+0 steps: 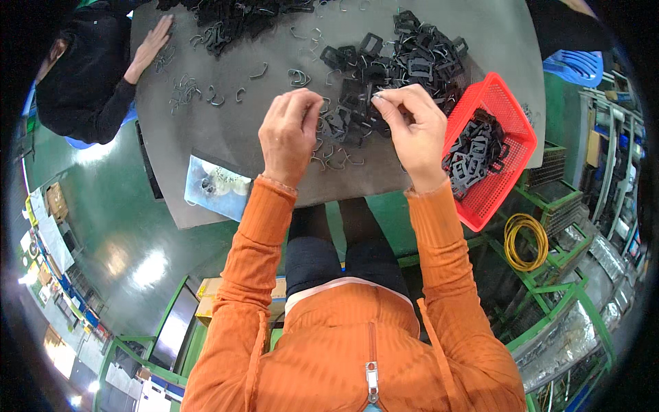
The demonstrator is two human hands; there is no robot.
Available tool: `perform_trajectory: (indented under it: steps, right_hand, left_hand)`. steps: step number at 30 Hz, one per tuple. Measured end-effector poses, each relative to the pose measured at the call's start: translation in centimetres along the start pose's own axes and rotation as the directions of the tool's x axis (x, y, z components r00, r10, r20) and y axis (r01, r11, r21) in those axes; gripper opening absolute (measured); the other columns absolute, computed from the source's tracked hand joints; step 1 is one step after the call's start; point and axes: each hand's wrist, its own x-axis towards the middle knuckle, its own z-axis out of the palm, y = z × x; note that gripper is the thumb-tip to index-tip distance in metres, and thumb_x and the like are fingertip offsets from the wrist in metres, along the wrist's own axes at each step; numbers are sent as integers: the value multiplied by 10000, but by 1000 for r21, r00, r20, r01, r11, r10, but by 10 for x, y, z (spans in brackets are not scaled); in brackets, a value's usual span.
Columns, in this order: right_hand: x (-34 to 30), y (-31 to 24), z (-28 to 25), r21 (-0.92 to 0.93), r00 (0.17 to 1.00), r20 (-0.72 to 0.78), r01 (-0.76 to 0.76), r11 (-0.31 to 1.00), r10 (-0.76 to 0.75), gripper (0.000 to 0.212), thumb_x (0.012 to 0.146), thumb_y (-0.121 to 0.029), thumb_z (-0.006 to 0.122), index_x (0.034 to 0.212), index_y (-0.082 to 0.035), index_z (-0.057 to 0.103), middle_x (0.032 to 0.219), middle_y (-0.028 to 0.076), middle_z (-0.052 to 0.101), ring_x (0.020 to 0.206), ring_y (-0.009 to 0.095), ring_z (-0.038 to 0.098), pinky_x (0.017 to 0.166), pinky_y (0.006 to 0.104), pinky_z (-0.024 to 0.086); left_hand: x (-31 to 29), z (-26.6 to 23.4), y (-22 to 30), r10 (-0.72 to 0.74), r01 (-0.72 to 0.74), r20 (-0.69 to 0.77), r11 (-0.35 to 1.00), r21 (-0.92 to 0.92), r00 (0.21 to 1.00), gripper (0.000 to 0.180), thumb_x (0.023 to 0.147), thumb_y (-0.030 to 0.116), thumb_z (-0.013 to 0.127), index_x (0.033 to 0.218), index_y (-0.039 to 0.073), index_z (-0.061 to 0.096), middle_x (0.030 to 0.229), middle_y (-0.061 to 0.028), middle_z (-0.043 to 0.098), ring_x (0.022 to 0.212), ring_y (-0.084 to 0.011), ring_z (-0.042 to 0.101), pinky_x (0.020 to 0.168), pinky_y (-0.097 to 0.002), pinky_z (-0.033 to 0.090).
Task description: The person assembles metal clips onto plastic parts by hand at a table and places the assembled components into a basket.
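Observation:
Both my hands are raised over the near part of the grey table [268, 165], apart from each other. My left hand [287, 134] has its fingertips pinched together; whatever is in them is hidden. With thumb and forefinger pressed together, my right hand [420, 134] pinches something small and dark that I cannot make out. Between and beyond the hands lies a heap of black plastic buckle-like pieces [420, 65], mixed with bent metal wire hooks [299, 77]. A red perforated basket [504, 96] at the right holds more black and grey pieces [473, 154].
A blue-and-white packet [214, 187] lies at the table's near left edge. More black pieces [237, 17] are piled at the far side. At the left, another person's hand [152, 44] rests on the table. A yellow coiled hose [526, 242] hangs on green framing at the right.

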Motion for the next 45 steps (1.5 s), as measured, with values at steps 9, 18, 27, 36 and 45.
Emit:
perform_trajectory:
  steps: [9, 18, 27, 36, 45]
  right_hand:
    - [12, 6, 1, -293, 994, 71, -61, 954, 85, 171, 781, -196, 690, 764, -53, 597, 729, 69, 572, 620, 235, 582, 566, 330, 456]
    - [16, 2, -27, 141, 900, 177, -424, 895, 398, 176, 819, -178, 692, 803, -6, 656, 640, -26, 580, 551, 39, 473, 506, 204, 383]
    - [16, 58, 1, -81, 895, 198, -393, 916, 401, 211, 834, -233, 668, 822, -22, 666, 632, -6, 573, 525, 68, 474, 505, 233, 377]
    - [2, 103, -2, 473, 366, 879, -738, -480, 304, 223, 961, -237, 487, 813, -70, 476, 527, -80, 318, 354, 25, 266, 362, 198, 195]
    - [8, 67, -10, 446, 555, 537, -826, 346, 635, 238, 892, -268, 618, 784, -60, 576, 568, -51, 425, 416, 39, 350, 389, 191, 253]
  left_hand:
    - [-44, 53, -37, -42, 38, 448, 999, 18, 893, 194, 766, 152, 686, 938, 77, 635, 887, -75, 622, 811, -269, 609, 716, -345, 492]
    - [-6, -27, 34, 36, -14, 115, 983, -184, 993, 119, 747, 7, 703, 861, 32, 680, 830, -84, 652, 704, -152, 618, 630, -256, 488]
    - [0, -11, 3, -134, 136, 164, 991, -3, 977, 74, 782, 43, 677, 853, 24, 669, 813, -119, 668, 713, -165, 643, 637, -271, 488]
    - [-4, 0, -62, -455, 395, 422, 891, 225, 784, 221, 833, 200, 591, 854, -18, 619, 719, -136, 651, 660, -220, 645, 614, -323, 485]
    - [29, -83, 61, -467, 631, 462, 712, -309, 754, 235, 868, 175, 609, 731, -10, 565, 583, -11, 547, 544, -36, 497, 489, -206, 363]
